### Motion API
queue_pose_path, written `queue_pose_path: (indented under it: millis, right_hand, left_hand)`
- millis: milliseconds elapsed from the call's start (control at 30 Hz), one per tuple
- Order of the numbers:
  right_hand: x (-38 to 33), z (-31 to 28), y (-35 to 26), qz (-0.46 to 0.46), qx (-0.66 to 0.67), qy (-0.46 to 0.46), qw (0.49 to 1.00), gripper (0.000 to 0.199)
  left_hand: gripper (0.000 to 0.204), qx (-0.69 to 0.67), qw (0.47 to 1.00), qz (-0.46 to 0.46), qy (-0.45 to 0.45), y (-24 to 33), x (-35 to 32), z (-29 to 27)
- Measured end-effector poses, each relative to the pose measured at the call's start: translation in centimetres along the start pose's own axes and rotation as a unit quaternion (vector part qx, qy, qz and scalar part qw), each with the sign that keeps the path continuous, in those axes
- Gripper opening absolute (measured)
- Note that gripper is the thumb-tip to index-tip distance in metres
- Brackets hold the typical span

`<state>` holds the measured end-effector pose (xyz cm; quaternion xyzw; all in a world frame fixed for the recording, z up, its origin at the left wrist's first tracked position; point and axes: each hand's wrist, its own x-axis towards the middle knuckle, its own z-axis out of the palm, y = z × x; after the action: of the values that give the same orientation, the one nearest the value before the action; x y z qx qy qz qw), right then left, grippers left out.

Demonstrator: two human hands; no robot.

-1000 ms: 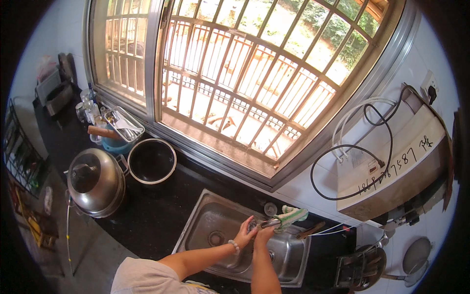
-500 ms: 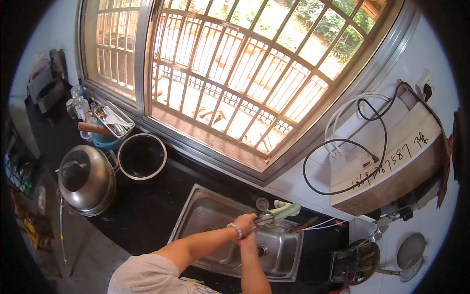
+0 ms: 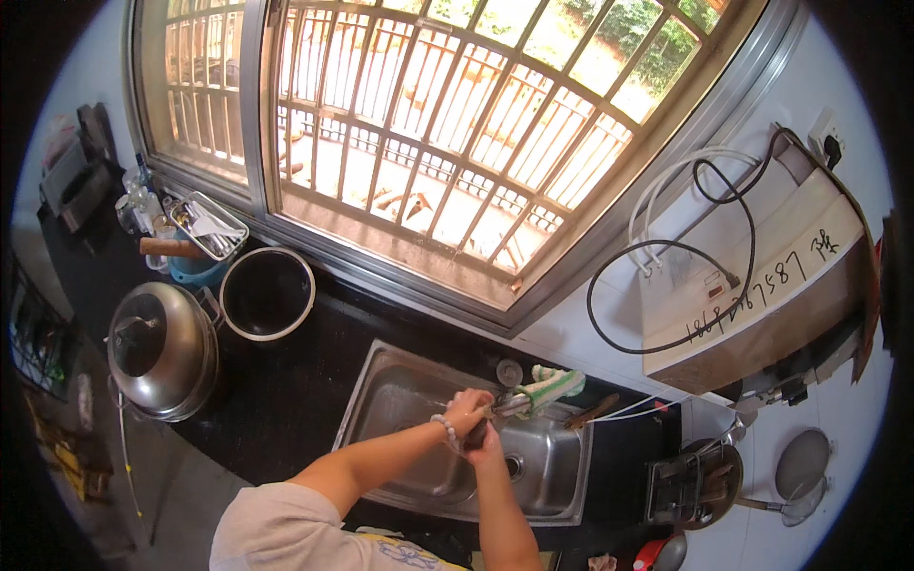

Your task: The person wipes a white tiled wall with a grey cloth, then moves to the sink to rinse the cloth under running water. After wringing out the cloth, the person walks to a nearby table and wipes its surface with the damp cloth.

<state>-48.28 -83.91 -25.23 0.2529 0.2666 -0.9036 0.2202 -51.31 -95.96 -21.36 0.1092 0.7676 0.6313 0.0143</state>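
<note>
Steel forms the sink (image 3: 395, 392), over which the right hand (image 3: 484, 449) has its fingers clamped on a small dark item (image 3: 475, 437), too blurred to name. At the item's eleven o'clock the left hand (image 3: 466, 410) curls close, its grip impossible to tell. From there, a green-and-white cloth (image 3: 554, 386) lies toward two o'clock, a black basin (image 3: 267, 293) toward ten.

Left grip (image 3: 465, 411) over steel sink (image 3: 392, 392)

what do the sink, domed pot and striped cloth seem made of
Sink: likely stainless steel, satin, judging by its soft grey sheen. Domed pot: mostly shiny metal, probably steel, from bright highlights. Striped cloth: matte fabric, perhaps cotton, by its soft folds.
</note>
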Motion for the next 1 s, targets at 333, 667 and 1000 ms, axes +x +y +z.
queue_pose_path:
  millis: [333,667,1000]
  right_hand:
    - [0.3,6.8,4.1,-0.511,-0.717,0.165,0.444,0.03]
    - [-1.2,9.6,2.4,-0.454,-0.733,0.204,0.463,0.044]
    - [2.2,3.0,-0.3,-0.416,-0.288,0.253,0.825,0.036]
  left_hand:
    - [0.028,-0.489,0.865,-0.083,-0.078,-4.1,0.5,-3.1]
    - [0.04,-0.378,0.845,-0.375,0.051,-5.5,0.0,-0.8]
    - [0.059,-0.186,0.98,-0.058,-0.035,0.6,-2.6,-1.7]
